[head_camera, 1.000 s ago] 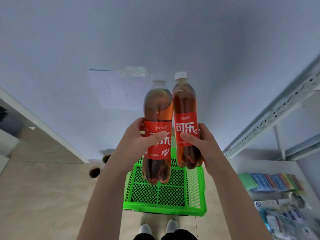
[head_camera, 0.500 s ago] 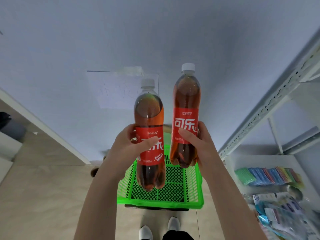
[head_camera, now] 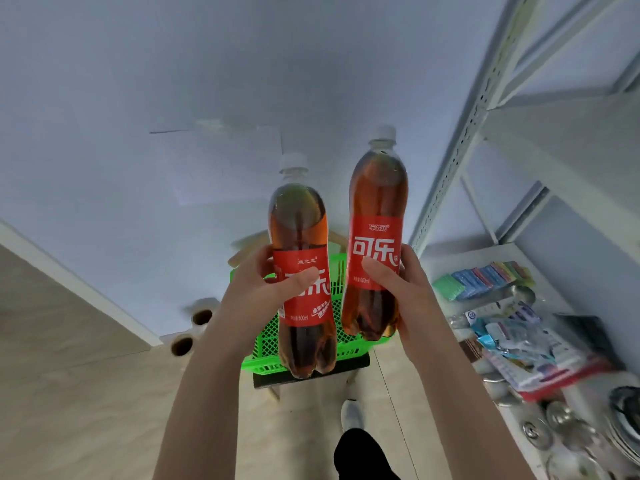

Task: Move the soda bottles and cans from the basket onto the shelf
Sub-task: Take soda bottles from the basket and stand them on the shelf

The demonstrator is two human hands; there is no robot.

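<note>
Both cola bottles are up in the air, and the view has swung right since half a second ago: the white metal shelf (head_camera: pixel 491 109) now fills far more of the frame, its perforated upright running tall beside the bottles. The green basket (head_camera: pixel 266 344) has slipped lower and is mostly hidden behind the bottles, sitting on a dark stool whose edge shows beneath it; earlier its mesh floor was in plain sight.

The left hand (head_camera: pixel 252 299) is clenched around the left bottle (head_camera: pixel 301 271), thumb across the red label, white cap upward. The right hand (head_camera: pixel 401 289) wraps the right bottle (head_camera: pixel 377 233) the same way, and that bottle rides higher and nearer the shelf than its partner. A gap has opened between the two bottles, wider than before. Both sit upright, above the basket, not yet on the shelf.

Below the right bottle, the lower shelf board carries coloured packets (head_camera: pixel 485 278), crumpled wrappers (head_camera: pixel 540 351) and metal lids, blurred. Left of the basket, beige floor tiles (head_camera: pixel 69 393) meet a pale blue wall (head_camera: pixel 173 81), with two cardboard-cored rolls (head_camera: pixel 192 330) lying at the wall's foot. A white shoe (head_camera: pixel 350 414) shows under the basket.
</note>
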